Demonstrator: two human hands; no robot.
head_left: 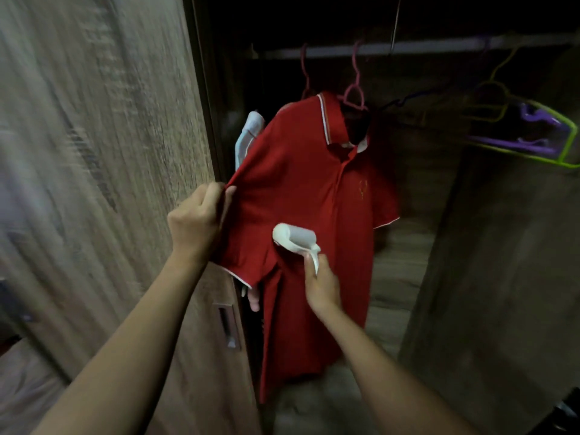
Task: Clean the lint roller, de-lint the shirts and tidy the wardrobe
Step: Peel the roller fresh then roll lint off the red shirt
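The red polo shirt [301,196] hangs on a pink hanger [354,92] from the wardrobe rail [408,48], front toward the viewer, and everything here is best placed against it; the lint roller [295,237] lies on the shirt's front, below the placket and left of the centre line, its white drum pressed to the cloth; the drum's long axis runs roughly crosswise on the shirt, tilted slightly down to the right, so a stroke along the length of the shirt would roll it freely, in my judgement.

The right hand [321,285] is just below the roller, closed around its white handle, which angles down from the drum's right end; this is the nearer hand to the roller and the one doing the work. The left hand [197,221] is at the shirt's left edge, fingers pinched shut on a fold of the sleeve, drawing the cloth taut toward the wardrobe door [103,183]; the stretched panel between the two hands is the surface the roller has to travel, and it looks firm enough only while that pinch holds.

Behind the shirt's left shoulder a pale blue garment [248,133] shows in part; to the shirt's right, well apart, purple and green hangers [539,133] hang bare on the rail; the wardrobe interior is dim wood, and the floor of it below the shirt's hem is blurred.
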